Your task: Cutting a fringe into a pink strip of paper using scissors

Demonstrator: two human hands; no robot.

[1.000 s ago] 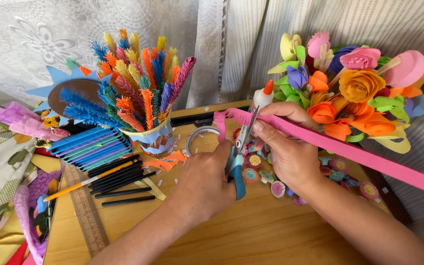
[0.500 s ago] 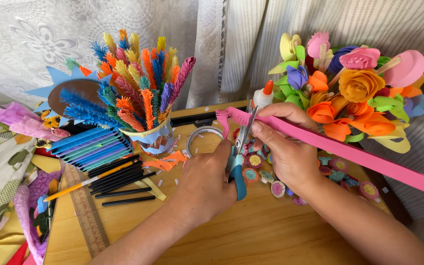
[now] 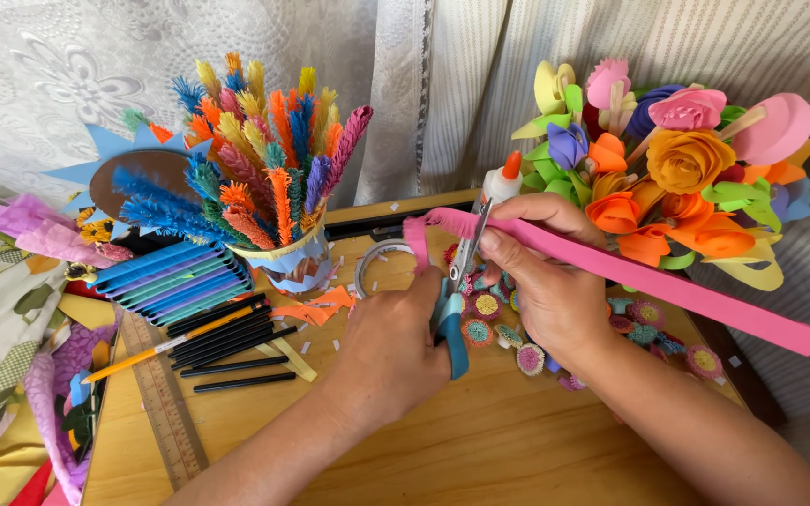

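Cutting fringe into the pink strip [image 3: 630,274] goes best with short, even snips that stop short of the far edge, so the uncut spine stays whole; judging by the cuts already made, feeding the strip a little at a time toward the blades would keep the spacing regular.

At the grip, the left hand [image 3: 388,351] is clenched around the blue handles of the scissors [image 3: 457,290], whose blades point up and away, meeting the strip near its left end. The right hand [image 3: 544,286] pinches the strip just beside the blades, thumb on top and fingers beneath, holding it taut and raised above the table [image 3: 480,450].

That strip is long, flat and bright pink. Its left end is already fringed and droops in a small curl, while the uncut length runs down to the right, past the wrist and off the table edge.

Outward from there, a white glue bottle [image 3: 499,183] with an orange tip stands just behind the hands, and a tape roll [image 3: 377,262] lies near the left hand. Small round paper flowers [image 3: 489,328] are scattered under the right hand. A cup of fringed paper stems [image 3: 255,178] stands to the left, and a paper bouquet [image 3: 677,169] to the right.
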